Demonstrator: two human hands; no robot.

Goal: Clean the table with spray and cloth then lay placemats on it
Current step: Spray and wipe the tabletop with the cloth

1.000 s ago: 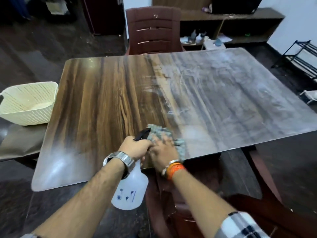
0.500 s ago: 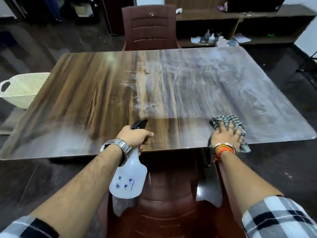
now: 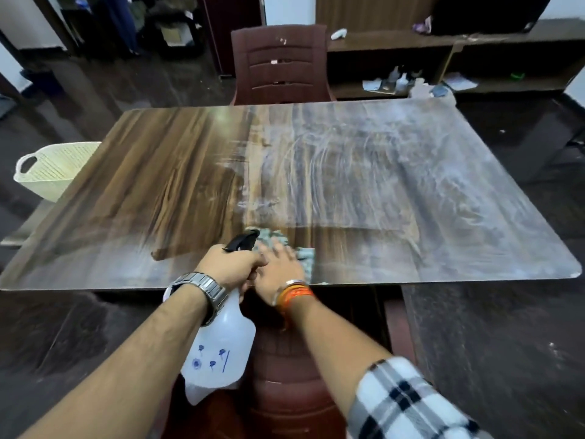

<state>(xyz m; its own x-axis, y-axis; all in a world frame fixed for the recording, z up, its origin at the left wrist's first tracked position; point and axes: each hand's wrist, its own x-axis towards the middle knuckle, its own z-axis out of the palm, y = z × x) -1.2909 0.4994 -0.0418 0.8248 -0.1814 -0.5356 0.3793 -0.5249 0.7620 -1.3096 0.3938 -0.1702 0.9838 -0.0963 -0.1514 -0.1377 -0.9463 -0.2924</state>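
The wooden table fills the middle of the view; its right half is streaked with whitish spray smears, its left half looks dark and glossy. My left hand grips the neck of a white spray bottle with a black trigger, and the bottle hangs below the table's near edge. My right hand presses flat on a grey-green checked cloth at the near edge, right beside my left hand. No placemats are visible.
A cream plastic basket sits at the table's left side. One dark red chair stands at the far side, another is just below my arms. Low shelves with clutter run along the back right.
My right hand has slid the cloth along the near edge, out to the right and then back left next to the spray bottle. The left hand has stayed put.
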